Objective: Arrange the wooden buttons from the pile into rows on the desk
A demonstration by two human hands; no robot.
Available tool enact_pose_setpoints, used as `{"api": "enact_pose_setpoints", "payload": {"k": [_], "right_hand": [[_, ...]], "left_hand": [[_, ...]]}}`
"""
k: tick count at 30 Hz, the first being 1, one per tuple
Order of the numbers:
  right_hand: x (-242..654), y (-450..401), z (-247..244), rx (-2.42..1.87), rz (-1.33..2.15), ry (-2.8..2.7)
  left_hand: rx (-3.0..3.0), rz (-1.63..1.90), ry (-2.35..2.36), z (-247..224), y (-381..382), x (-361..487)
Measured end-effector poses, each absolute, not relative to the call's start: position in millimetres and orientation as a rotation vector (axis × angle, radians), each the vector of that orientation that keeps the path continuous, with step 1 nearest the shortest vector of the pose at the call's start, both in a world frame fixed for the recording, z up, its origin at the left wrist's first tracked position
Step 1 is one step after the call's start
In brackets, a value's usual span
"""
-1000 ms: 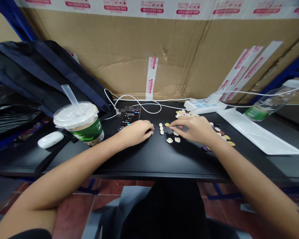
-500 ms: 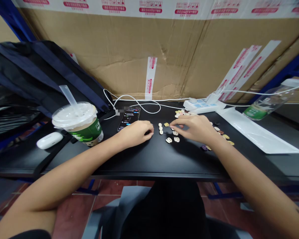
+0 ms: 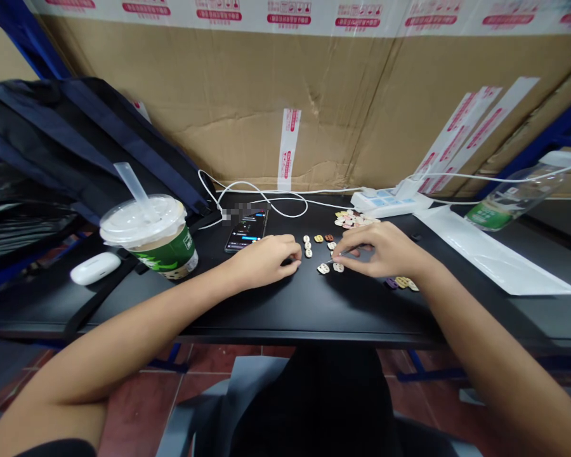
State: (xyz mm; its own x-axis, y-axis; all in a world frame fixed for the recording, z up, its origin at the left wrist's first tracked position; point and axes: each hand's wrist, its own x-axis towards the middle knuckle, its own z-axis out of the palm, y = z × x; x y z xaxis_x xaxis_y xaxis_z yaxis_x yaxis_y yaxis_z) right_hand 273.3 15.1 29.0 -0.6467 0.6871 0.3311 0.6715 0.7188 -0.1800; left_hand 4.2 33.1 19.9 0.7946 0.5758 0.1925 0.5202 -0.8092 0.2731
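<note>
My right hand (image 3: 374, 249) pinches a thin silvery tool (image 3: 334, 260) that looks like tweezers. Its tip is close to a small cream button-like piece (image 3: 323, 269), tilted on the black table; a pale piece (image 3: 338, 268) lies beside it, just below my fingers. My left hand (image 3: 273, 259) rests on the table with its fingers curled; what they may hold is hidden. To its right, a column of three cream pieces (image 3: 308, 246) stands near a yellow piece (image 3: 318, 238) and a brown piece (image 3: 329, 237). Other pale pieces are partly covered by my right fingers.
A pile of pale pieces (image 3: 352, 219) lies before the white power strip (image 3: 391, 202). Purple and tan pieces (image 3: 401, 282) sit under my right wrist. Around are a phone (image 3: 247, 228), a lidded drink cup (image 3: 164, 244), a white case (image 3: 95, 268), a white packet (image 3: 495, 254) and a bottle (image 3: 514, 193).
My right hand has moved down from beside the yellow piece to the tilted cream piece. A brown piece now shows right of the yellow one. My left hand has shifted slightly right.
</note>
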Motion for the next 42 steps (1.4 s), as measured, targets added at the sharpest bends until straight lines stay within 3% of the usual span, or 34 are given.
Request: {"api": "enact_pose_setpoints", "payload": {"k": [42], "right_hand": [[251.8, 7.2, 20.9, -0.968, 0.106, -2.607]], "left_hand": [[2.449, 0.387, 0.731, 14.1, 30.3, 8.4]]}}
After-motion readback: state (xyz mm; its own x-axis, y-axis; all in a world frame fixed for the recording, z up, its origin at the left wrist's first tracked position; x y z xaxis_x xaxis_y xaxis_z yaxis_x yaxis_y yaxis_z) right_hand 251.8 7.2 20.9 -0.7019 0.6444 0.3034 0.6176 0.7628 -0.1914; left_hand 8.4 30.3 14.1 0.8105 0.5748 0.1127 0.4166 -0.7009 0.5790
